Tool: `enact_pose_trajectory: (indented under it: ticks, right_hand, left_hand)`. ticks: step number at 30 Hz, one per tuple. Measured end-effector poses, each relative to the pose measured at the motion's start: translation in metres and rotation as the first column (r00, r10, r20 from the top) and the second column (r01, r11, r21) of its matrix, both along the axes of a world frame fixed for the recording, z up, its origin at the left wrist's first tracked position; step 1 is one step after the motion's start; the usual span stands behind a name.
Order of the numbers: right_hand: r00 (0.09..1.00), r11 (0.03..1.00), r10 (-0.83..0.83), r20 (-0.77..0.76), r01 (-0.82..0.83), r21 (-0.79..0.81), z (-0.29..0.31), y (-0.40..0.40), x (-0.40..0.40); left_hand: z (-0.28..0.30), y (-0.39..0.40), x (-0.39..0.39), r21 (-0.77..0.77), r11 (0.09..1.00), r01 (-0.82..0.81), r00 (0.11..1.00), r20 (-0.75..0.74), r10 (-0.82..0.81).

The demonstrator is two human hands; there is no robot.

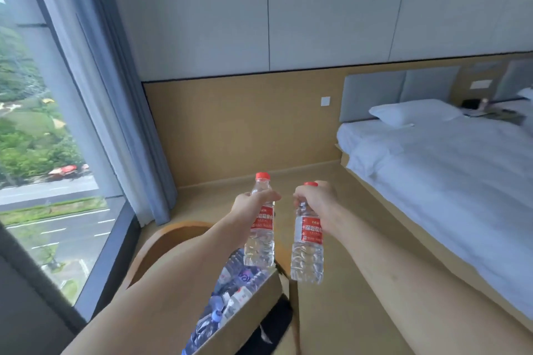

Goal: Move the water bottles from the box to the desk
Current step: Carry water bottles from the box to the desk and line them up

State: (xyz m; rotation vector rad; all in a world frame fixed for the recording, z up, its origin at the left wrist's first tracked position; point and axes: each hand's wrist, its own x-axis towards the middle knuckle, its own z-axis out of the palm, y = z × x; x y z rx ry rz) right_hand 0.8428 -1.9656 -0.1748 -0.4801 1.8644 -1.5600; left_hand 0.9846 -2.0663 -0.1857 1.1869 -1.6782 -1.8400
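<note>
My left hand (250,206) grips a clear water bottle (260,242) with a red cap and red label, held upright by its upper part. Beside it, my right hand (315,201) holds a second water bottle (307,251) of the same kind by the neck; its red cap just shows above my fingers. Both bottles hang in the air above the cardboard box (245,317), which stands open below my left forearm. Inside it lie several more bottles (230,288) in plastic wrap. No desk is in view.
A rounded wooden chair back (161,242) stands left of the box, by a grey curtain (121,130) and a big window (37,153). A bed (450,181) with white linen fills the right. Between them runs wooden floor (340,311). Something black (271,331) lies beside the box.
</note>
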Motion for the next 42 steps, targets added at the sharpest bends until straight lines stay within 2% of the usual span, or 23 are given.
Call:
enact_pose_trajectory:
  ticks: [11, 16, 21, 28, 35, 42]
  right_hand:
    - [0.943, 0.941, -0.332, -0.023, 0.329, -0.083, 0.025, 0.207, -0.150]
    - [0.877, 0.875, -0.479, -0.029, 0.474, -0.099, 0.026, 0.331, -0.224]
    - [0.782, 0.782, -0.622, -0.037, 0.618, -0.075, 0.024, 0.461, -0.271]
    - [0.538, 0.536, -0.843, 0.002, 0.841, -0.072, 0.013, 0.642, -0.294]
    - [0.199, 0.198, -0.979, 0.039, 0.980, -0.037, -0.003, 0.794, -0.271]
    - [-0.154, -0.153, -0.988, 0.013, 0.988, 0.023, -0.007, 0.916, -0.259]
  left_hand:
    - [0.033, 0.166, -0.196, -0.030, 0.938, 0.346, 0.934, -0.078, -0.347]
    - [0.037, 0.281, -0.287, -0.015, 0.855, 0.519, 0.848, -0.120, -0.517]
    - [0.033, 0.399, -0.367, -0.012, 0.735, 0.677, 0.729, -0.123, -0.673]
    - [0.025, 0.575, -0.444, 0.022, 0.498, 0.867, 0.498, -0.083, -0.863]
    - [0.011, 0.747, -0.481, 0.057, 0.142, 0.988, 0.146, -0.075, -0.986]
    - [-0.003, 0.901, -0.515, 0.071, -0.180, 0.981, -0.178, -0.037, -0.983]
